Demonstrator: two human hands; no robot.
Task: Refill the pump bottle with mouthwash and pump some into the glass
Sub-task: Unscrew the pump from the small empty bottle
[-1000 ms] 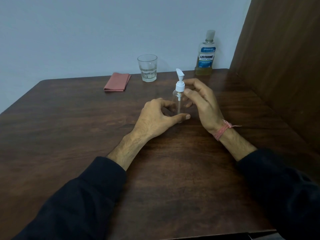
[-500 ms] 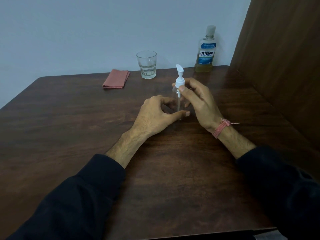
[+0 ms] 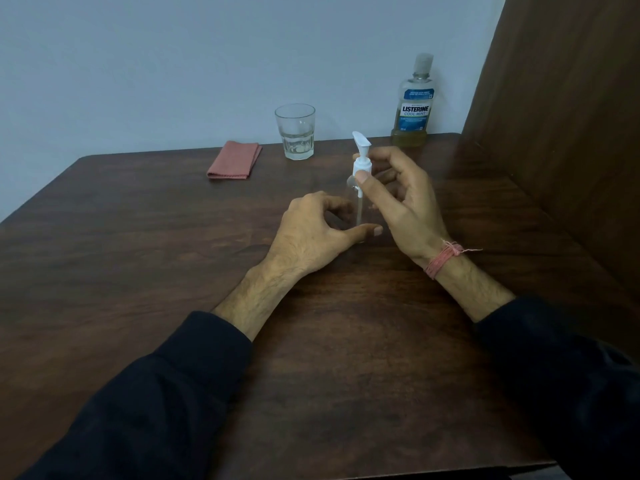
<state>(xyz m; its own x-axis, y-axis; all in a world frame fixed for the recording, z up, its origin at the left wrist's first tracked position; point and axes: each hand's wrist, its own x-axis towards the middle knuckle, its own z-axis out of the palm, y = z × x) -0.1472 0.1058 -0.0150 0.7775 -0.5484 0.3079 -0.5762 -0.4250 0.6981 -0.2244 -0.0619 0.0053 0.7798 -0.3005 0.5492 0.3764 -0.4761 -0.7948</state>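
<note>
Wooden table [image 3: 138, 271]: both hands grip the pump bottle [image 3: 358, 202].

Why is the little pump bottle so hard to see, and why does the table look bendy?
In the head view the pump bottle is clear plastic in dim, even light, so only its white pump head shows well between the left hand and right hand. The wide-angle lens curves the table edges. The mouthwash bottle label stays readable; shadows are soft.
</note>
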